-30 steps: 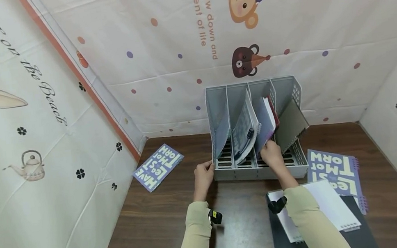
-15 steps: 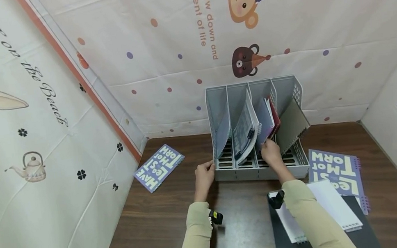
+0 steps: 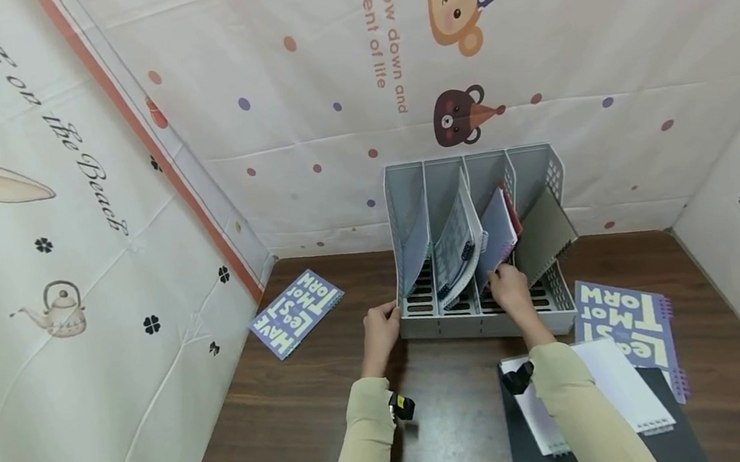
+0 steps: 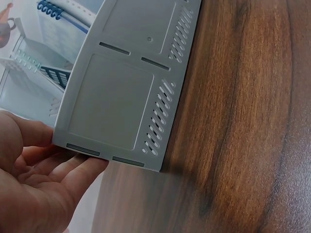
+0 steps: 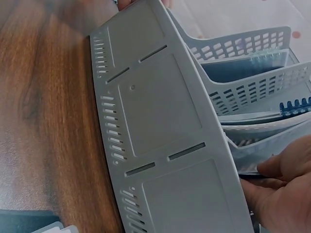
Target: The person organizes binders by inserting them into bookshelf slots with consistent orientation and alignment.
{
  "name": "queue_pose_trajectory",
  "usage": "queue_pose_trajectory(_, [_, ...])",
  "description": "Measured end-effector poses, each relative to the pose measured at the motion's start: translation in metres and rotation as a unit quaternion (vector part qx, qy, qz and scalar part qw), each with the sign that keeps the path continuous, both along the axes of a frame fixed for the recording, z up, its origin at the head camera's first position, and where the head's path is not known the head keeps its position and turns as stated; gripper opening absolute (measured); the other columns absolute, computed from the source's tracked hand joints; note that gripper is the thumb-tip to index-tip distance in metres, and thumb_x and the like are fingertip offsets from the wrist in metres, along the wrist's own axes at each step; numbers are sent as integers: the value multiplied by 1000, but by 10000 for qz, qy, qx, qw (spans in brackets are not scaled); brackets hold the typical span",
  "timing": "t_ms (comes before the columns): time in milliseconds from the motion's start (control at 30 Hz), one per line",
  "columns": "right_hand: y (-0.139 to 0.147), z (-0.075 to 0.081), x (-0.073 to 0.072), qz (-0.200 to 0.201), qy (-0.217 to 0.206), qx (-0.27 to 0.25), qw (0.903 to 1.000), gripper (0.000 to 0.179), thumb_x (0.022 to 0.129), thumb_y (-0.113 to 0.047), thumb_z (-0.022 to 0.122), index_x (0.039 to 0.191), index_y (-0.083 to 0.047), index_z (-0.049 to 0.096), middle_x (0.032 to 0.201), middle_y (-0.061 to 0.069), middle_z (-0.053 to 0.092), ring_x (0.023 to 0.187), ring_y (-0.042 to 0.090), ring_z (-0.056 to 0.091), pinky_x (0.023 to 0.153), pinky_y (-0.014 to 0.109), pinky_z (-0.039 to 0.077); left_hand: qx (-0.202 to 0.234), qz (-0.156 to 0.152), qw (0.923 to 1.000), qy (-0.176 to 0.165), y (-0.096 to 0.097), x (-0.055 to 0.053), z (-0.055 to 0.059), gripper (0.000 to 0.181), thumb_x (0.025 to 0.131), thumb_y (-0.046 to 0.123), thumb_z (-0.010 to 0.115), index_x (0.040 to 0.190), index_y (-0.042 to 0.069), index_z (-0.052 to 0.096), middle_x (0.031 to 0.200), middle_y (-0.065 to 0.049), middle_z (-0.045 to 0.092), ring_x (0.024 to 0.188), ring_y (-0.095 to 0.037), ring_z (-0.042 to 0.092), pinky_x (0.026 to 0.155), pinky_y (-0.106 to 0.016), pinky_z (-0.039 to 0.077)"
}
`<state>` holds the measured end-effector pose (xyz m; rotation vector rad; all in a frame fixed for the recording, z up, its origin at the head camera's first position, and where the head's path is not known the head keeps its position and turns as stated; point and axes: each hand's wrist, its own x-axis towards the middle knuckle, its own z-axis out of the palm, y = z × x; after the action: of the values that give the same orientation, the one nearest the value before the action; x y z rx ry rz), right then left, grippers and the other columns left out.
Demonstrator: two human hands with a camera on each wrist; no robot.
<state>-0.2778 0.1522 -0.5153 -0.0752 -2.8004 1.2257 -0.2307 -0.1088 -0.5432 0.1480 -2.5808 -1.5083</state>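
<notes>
A grey file organizer (image 3: pixel 451 324) with upright dividers stands at the back of the table. My left hand (image 3: pixel 380 330) grips its front left corner, thumb over the rim and fingers against the outer side, as the left wrist view (image 4: pixel 43 179) shows of the hand. Inside the third compartment from the left, my right hand (image 3: pixel 510 289) pinches the lower near edge of a bluish-purple notebook (image 3: pixel 496 227). A red-covered notebook (image 3: pixel 511 206) shows behind it. In the right wrist view, thumb and fingers close on a thin dark edge, mostly hidden by the hand.
Other compartments hold a pale blue notebook (image 3: pixel 416 244), spiral notebooks (image 3: pixel 454 240) and a grey-brown notebook (image 3: pixel 543 233). A blue lettered notebook (image 3: pixel 297 312) lies left. At right lie another lettered notebook (image 3: pixel 624 323), a white notebook (image 3: pixel 618 385) and a black one (image 3: pixel 673 417).
The bluish-purple notebook in the third compartment has shifted and now leans against the red one, its white pages less visible. My right hand moved slightly with it; my left hand stays put.
</notes>
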Motion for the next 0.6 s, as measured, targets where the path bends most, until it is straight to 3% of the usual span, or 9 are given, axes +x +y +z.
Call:
queue_pose_trajectory(267, [-2,-6,-2,-247,122,-136,9995,26,105,-10,50,90,7,64,78,21,65,69,35,60,61,41,45,-81,-98,9999,-93,4,5,-4,25,99,7,64,119,-2,74,113,-17,74,96,-22,68,79,-39,54])
queue_pose_trajectory(400, [3,-6,4,-385,99,-381,9985,25,104,-13,53,86,4,56,67,14,53,62,31,51,58,37,38,-114,-157,9998,-101,6,7,-5,25,99,9,64,119,-2,74,113,-16,74,96,-22,68,79,-38,54])
queue_pose_trajectory(500, [10,3,13,-158,-227,-635,9976,27,105,-13,50,111,11,61,89,26,66,84,41,63,73,42,52,-121,-184,9997,-97,8,7,-4,25,99,9,63,120,-2,73,113,-17,74,97,-23,68,79,-39,55])
queue_pose_trajectory(533, [13,7,17,-18,-401,-907,9951,33,106,-12,47,125,13,58,106,32,66,99,44,64,83,44,54,-134,-199,9997,-85,8,6,-4,25,100,8,63,120,-3,73,113,-17,74,95,-22,68,78,-39,54])
queue_pose_trajectory(600, [20,14,25,244,-706,-1443,9867,47,107,-8,42,148,15,38,138,37,52,129,45,53,104,48,48,-127,-254,9995,-100,8,4,-2,26,100,8,61,121,-4,72,111,-19,74,83,-19,66,71,-34,53])
